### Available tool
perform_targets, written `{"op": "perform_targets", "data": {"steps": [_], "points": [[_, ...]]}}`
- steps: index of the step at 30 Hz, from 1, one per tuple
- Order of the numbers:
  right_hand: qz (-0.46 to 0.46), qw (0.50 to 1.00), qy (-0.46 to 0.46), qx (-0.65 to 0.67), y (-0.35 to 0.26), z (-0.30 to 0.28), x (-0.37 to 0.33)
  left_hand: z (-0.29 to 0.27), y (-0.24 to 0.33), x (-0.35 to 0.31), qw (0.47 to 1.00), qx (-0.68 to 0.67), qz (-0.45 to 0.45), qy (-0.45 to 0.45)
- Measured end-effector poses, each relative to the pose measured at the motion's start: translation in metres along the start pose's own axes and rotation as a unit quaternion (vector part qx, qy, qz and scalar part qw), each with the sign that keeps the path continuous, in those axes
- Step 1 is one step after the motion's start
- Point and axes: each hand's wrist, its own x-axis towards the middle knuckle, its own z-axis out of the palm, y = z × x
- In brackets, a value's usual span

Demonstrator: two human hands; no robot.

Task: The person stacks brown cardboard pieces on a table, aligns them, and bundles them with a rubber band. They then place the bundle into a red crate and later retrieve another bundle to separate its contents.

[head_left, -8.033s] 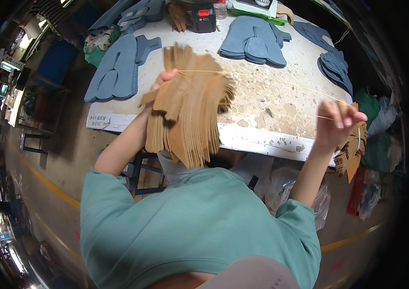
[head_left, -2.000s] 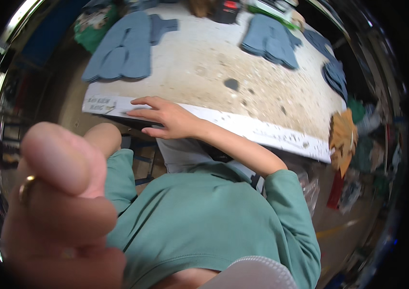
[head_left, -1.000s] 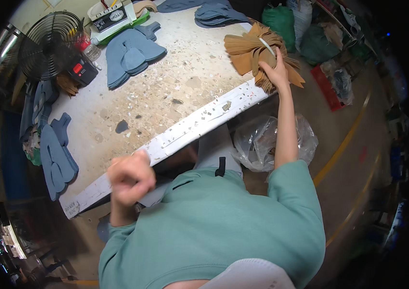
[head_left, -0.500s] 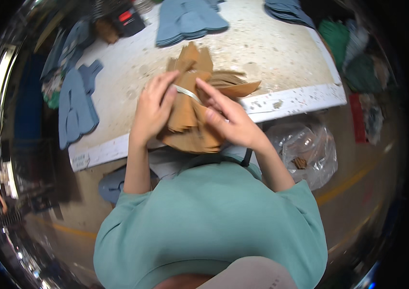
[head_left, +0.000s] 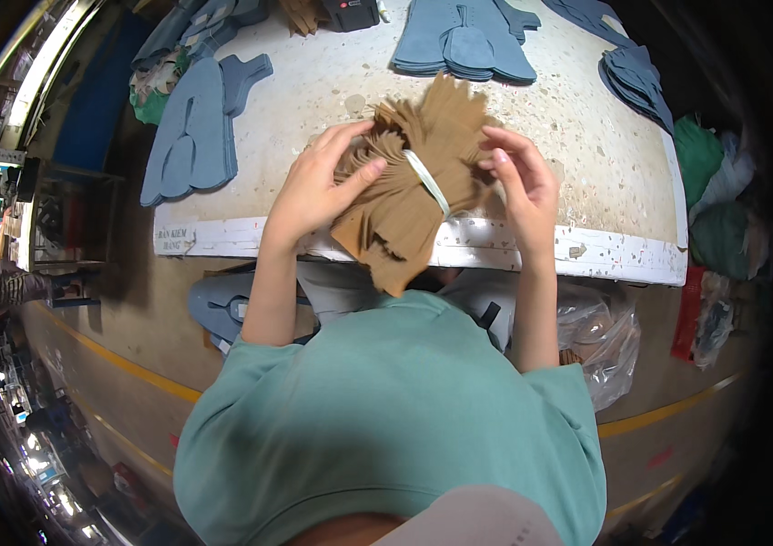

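A thick bundle of brown glove-shaped cut pieces (head_left: 454, 132), looking like leather or suede, lies at the near edge of the table. A white band (head_left: 427, 185) cinches its middle, and the pieces fan out at both ends. My left hand (head_left: 321, 187) grips the bundle's left side, thumb on top and fingers curled over the far side. At the opposite side, my right hand (head_left: 527, 177) is raised with loosely bent fingers apart. Its fingertips are close to the bundle's right edge; whether they touch it I cannot tell.
Blue-grey glove-shaped pieces lie stacked on the worn white table (head_left: 332, 100): a left stack (head_left: 195, 136), a far stack (head_left: 464, 41) and a right stack (head_left: 636, 82). A clear plastic bag (head_left: 600, 337) hangs below the table's right front. Green bags (head_left: 700, 164) stand beyond the right edge.
The bundle has turned, so its pieces fan out differently and the band slants more. My right hand has come off the bundle's top and moved right. The whole view has shifted too.
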Motion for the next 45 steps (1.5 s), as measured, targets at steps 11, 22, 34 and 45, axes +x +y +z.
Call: {"op": "perform_targets", "data": {"steps": [11, 22, 34, 45], "points": [[-0.217, 0.882, -0.129, -0.398, -0.021, -0.012, 0.014, 0.024, 0.023, 0.003, 0.991, 0.07, 0.107, 0.042], [-0.214, 0.804, -0.402, -0.382, -0.012, -0.002, 0.086, 0.016, 0.023, 0.012, 0.981, 0.066, 0.177, -0.035], [-0.263, 0.775, -0.39, -0.423, -0.032, -0.012, 0.079, 0.002, 0.036, 0.028, 0.921, 0.193, 0.31, -0.136], [-0.259, 0.81, -0.3, -0.432, -0.049, -0.012, 0.032, -0.013, 0.02, 0.041, 0.948, 0.076, 0.297, -0.09]]}}
